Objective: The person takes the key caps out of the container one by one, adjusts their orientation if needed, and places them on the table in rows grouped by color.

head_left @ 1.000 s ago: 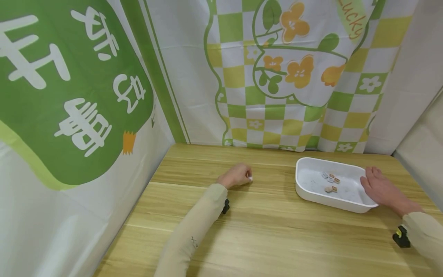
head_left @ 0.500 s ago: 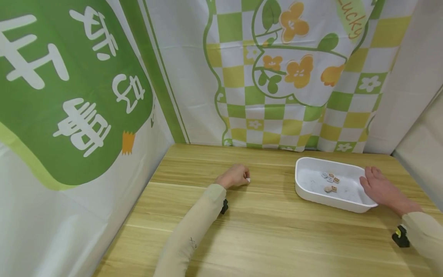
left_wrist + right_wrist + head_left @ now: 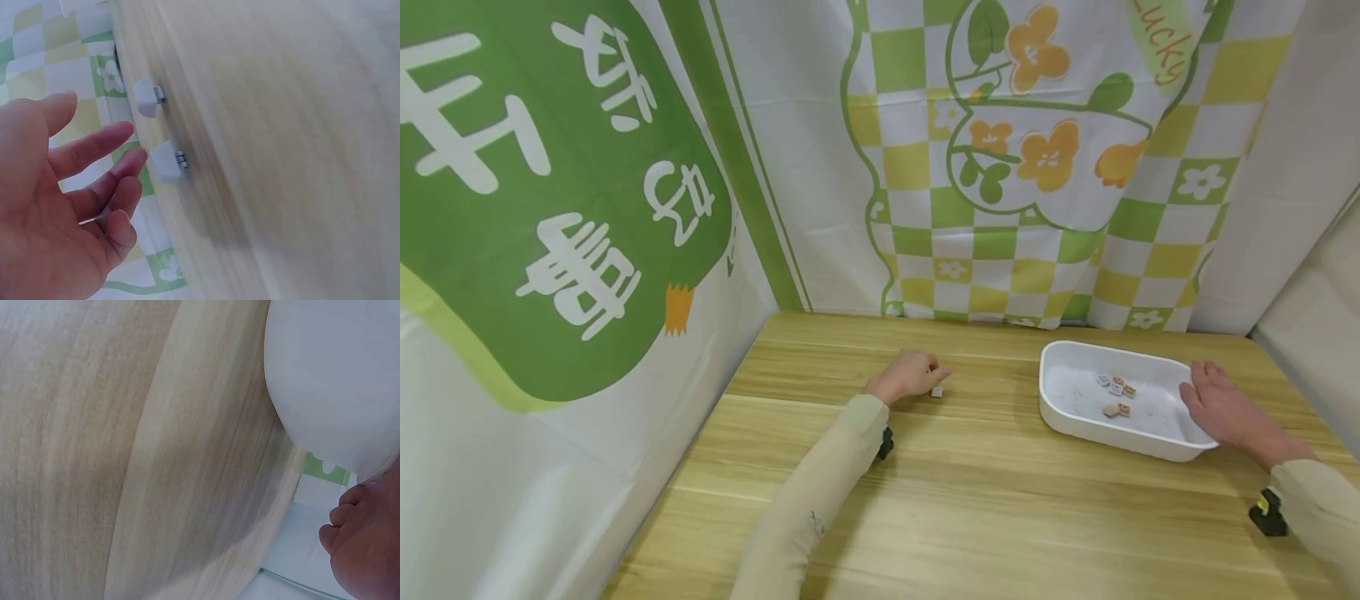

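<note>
My left hand [image 3: 910, 375] is just above the table, fingers loosely bent and holding nothing. Beside its fingertips, two small white keycaps [image 3: 166, 162] with grey stems lie on the wood in the left wrist view. In the head view one white keycap [image 3: 936, 392] shows just below the index finger; the hand may cover the other. At the right, a white plastic tray [image 3: 1112, 431] holds several white and orange-tan keycaps [image 3: 1117, 389]. My right hand [image 3: 1221, 408] grips the tray's right end, thumb over the rim and fingers along the outer side.
The wooden table [image 3: 970, 517] backs onto a white curtain [image 3: 1022, 250] with green and yellow checks. A green and white cloth [image 3: 587, 208] hangs along the left side. The tray stands near the table's back right.
My left fingers have let go of the white keycap, and the index finger has straightened over it. The keycap now lies uncovered on the table. The right hand and the tray stay put.
</note>
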Tool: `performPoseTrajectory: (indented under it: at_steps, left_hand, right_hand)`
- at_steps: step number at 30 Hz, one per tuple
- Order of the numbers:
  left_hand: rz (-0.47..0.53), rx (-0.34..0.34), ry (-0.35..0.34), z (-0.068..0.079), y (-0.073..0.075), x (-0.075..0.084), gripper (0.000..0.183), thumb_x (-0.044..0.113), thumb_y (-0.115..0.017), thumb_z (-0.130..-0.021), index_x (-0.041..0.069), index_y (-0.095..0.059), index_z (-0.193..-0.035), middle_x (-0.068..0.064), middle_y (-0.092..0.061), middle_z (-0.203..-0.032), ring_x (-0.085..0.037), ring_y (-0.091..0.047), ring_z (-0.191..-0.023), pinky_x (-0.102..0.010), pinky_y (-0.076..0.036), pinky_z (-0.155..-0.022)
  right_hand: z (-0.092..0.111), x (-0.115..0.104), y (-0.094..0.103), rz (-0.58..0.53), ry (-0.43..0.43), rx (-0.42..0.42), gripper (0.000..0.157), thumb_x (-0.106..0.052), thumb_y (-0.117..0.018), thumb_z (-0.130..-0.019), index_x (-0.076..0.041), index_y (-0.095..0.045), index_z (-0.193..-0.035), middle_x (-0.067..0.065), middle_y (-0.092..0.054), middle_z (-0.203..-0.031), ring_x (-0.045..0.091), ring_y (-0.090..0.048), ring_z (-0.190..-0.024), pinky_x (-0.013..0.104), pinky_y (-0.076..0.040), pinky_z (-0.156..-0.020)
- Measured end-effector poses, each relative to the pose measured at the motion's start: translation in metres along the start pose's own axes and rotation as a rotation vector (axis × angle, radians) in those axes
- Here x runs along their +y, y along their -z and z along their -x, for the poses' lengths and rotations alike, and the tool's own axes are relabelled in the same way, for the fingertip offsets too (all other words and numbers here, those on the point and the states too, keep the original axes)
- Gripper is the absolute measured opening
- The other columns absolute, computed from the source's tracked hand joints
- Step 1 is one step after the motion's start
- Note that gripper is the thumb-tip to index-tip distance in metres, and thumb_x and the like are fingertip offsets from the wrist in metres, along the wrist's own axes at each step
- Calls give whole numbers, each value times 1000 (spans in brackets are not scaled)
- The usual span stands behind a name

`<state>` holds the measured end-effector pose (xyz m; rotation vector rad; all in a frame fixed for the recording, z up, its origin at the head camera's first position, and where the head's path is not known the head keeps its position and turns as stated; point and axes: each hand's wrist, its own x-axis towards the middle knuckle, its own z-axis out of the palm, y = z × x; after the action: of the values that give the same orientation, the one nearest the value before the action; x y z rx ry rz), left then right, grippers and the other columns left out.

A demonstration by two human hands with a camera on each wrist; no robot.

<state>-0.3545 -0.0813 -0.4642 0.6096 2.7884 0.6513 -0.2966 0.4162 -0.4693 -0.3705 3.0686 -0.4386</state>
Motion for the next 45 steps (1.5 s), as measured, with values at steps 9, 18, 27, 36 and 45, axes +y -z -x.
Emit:
performPoseTrajectory:
  at_steps: [9,18,27,36,45]
  left_hand:
    - [-44,39,-26,-4,6,10,37,36,-45,-104,9,-67,-114,-3,-69,-90,-11,-56,-70,-28,-50,-71]
    - [-17,39,-66,-7,2,30,33,32,-46,-104,11,-66,-119,-5,-69,-113,-14,-63,-90,-32,-52,-84]
    - [-24,86,-129,-19,-7,45,30,30,-43,-105,12,-67,-104,1,-65,-88,-10,-52,-71,-25,-47,-72]
    - [26,115,-214,-27,-14,61,28,25,-44,-104,12,-64,-89,3,-48,-67,-8,-41,-57,-21,-34,-55]
    - [28,189,-268,-35,-21,88,26,25,-45,-102,17,-58,-81,5,-49,-67,-6,-42,-59,-17,-34,-55]
  right_hand:
    - [-1,2,-2,-15,-11,-8,69,-32,-17,-107,27,-9,-142,54,-8,-142,66,-8,-135,71,-13,-110]
    - [0,4,-4,-30,-1,-5,69,-32,-17,-107,28,-7,-141,55,-6,-142,66,-7,-135,70,-10,-111]
    - [1,3,-3,-23,8,11,67,-30,-17,-107,28,-10,-141,55,-7,-141,66,-8,-135,69,-9,-113]
    - [1,-3,2,4,-1,1,67,-30,-18,-107,28,-11,-140,55,-9,-141,66,-11,-133,70,-13,-111]
    - [0,0,-1,56,3,19,67,-30,-19,-107,27,-13,-141,55,-12,-141,67,-15,-132,71,-18,-108]
